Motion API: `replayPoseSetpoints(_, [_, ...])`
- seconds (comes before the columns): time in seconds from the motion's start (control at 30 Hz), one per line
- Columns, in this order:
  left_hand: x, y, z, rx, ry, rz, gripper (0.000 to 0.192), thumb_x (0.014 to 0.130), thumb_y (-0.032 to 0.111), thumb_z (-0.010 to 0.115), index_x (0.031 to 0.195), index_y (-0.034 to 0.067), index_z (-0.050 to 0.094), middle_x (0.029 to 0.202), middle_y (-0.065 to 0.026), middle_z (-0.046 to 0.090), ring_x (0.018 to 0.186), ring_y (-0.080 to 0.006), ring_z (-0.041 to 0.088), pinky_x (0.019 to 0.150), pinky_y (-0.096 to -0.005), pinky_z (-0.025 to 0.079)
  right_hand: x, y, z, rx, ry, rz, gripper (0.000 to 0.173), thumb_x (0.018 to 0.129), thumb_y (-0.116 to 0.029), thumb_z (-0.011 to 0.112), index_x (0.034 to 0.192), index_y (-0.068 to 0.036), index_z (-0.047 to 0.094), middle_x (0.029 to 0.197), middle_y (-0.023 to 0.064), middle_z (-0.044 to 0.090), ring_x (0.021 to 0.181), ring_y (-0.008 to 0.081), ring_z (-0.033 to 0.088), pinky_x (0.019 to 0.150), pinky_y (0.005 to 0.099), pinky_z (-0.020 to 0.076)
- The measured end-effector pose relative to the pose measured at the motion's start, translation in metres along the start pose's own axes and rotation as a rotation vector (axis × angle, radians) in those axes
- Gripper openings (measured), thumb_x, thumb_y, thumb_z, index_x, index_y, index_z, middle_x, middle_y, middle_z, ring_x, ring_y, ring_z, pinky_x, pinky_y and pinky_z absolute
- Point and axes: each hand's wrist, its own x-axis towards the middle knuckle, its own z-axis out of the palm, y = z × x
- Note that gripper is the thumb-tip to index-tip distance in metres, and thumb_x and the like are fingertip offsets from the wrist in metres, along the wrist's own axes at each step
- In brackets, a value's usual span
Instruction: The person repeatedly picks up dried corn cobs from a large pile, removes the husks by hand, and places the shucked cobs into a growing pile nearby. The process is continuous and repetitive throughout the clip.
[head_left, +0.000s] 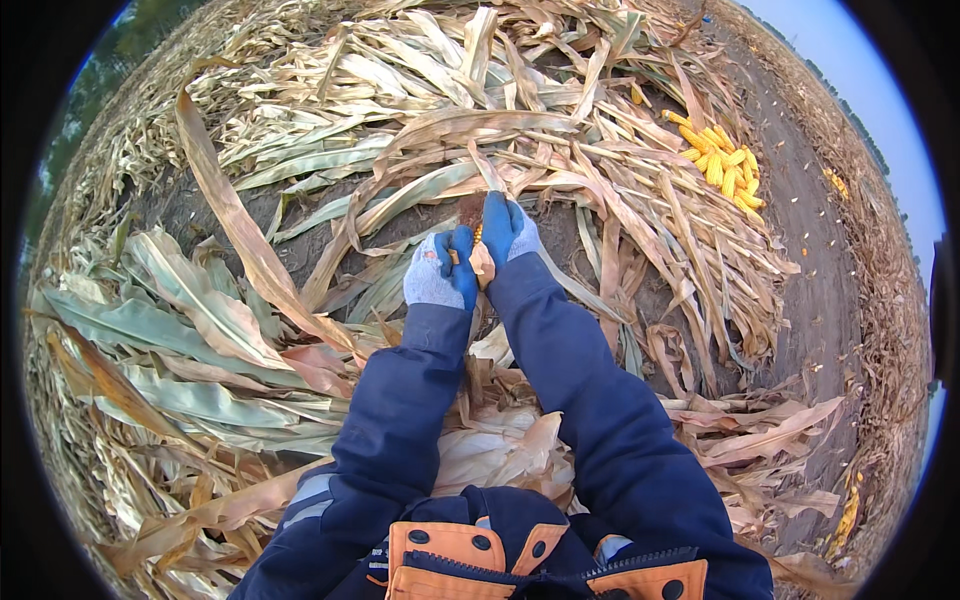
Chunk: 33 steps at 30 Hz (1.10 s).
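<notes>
An ear of corn is in front of me, its yellow kernels showing in a narrow gap between my two hands. Dry, pale husk hangs off it, and dark brown corn silk sticks out at the far end. My left hand, in a blue-coated knit glove, is closed around the near left side. A small tan piece, too small to identify, shows at its fingers. My right hand, gloved alike, grips the ear's far right side and husk. The fingers hide most of the ear.
Cut dry corn stalks with long leaves lie around me. Husked yellow ears are piled at the right, beside a strip of bare soil. Loose husks lie below my arms. More ears show at the lower right.
</notes>
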Motion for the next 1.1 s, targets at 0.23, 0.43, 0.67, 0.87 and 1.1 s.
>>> replayPoseSetpoints(0.23, [-0.144,0.008,-0.151,-0.065,-0.443,0.37,0.009,0.094,0.019,0.073,0.091,0.011,0.072,0.078,-0.0111,0.064,0.072,-0.0345,0.066,0.066,-0.0465,0.052,0.032,0.024,0.014,0.573,-0.113,0.191,0.052,0.107,-0.044,0.055,0.123,0.003,0.071,0.108,0.0124,0.076,0.093,0.0207,0.073,0.082,0.0341,0.0585])
replayPoseSetpoints(0.43, [-0.125,-0.015,-0.164,-0.317,-0.372,-0.147,0.028,0.1,0.011,0.071,0.124,-0.002,0.069,0.097,-0.0126,0.074,0.087,-0.0202,0.073,0.078,-0.0351,0.056,0.015,-0.003,0.032,0.872,-0.423,0.141,0.045,0.108,-0.04,0.058,0.125,0.001,0.07,0.112,0.0131,0.076,0.09,0.0214,0.075,0.081,0.0344,0.0612])
replayPoseSetpoints(0.67, [0.063,0.018,-0.103,-0.321,-0.399,0.048,0.07,0.096,0.03,0.082,0.152,-0.001,0.053,0.142,-0.0199,0.064,0.129,-0.0271,0.062,0.11,-0.0402,0.049,-0.004,-0.015,0.069,0.687,-0.76,0.453,0.039,0.107,-0.03,0.06,0.13,0.0,0.069,0.121,0.0151,0.076,0.107,0.0251,0.074,0.098,0.035,0.0577])
replayPoseSetpoints(0.87, [0.066,-0.012,-0.068,-0.771,-0.465,-0.128,0.035,0.1,0.019,0.077,0.13,0.002,0.072,0.112,-0.0106,0.077,0.101,-0.0195,0.074,0.092,-0.0349,0.059,-0.054,0.058,0.055,0.226,-0.637,0.139,0.04,0.108,-0.032,0.059,0.132,-0.001,0.068,0.122,0.0145,0.075,0.109,0.0254,0.073,0.1,0.036,0.057])
replayPoseSetpoints(1.1, [0.031,0.03,-0.064,-0.784,-0.615,-0.071,0.039,0.099,0.019,0.077,0.133,0.003,0.069,0.115,-0.01,0.075,0.103,-0.0197,0.074,0.093,-0.0338,0.059,-0.108,0.164,0.041,-0.253,-0.592,-0.044,0.042,0.108,-0.035,0.059,0.135,-0.003,0.066,0.123,0.0138,0.075,0.112,0.0257,0.071,0.101,0.0371,0.0561])
